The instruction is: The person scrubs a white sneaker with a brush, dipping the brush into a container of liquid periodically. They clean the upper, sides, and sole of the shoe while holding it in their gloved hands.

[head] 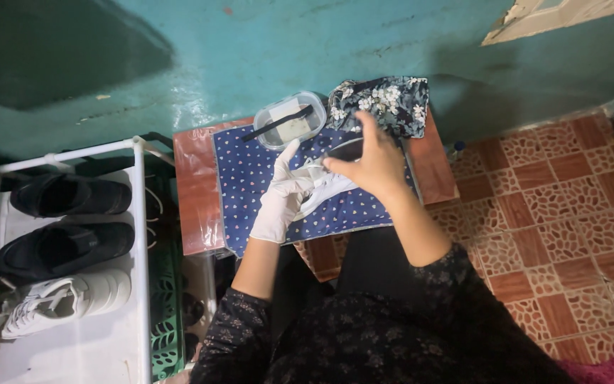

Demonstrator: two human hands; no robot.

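Note:
My left hand wears a white glove and rests on a white shoe that lies on a blue dotted cloth. My bare right hand reaches over the shoe with its fingers curled on its dark opening. The cloth covers a small low table with a reddish plastic-wrapped top. Behind the hands stands a clear plastic tub with a dark brush laid across it.
A floral fabric bag lies at the table's back right. On the left a white shoe rack holds two black shoes and a white sneaker. A teal wall runs behind; patterned red floor tiles spread to the right.

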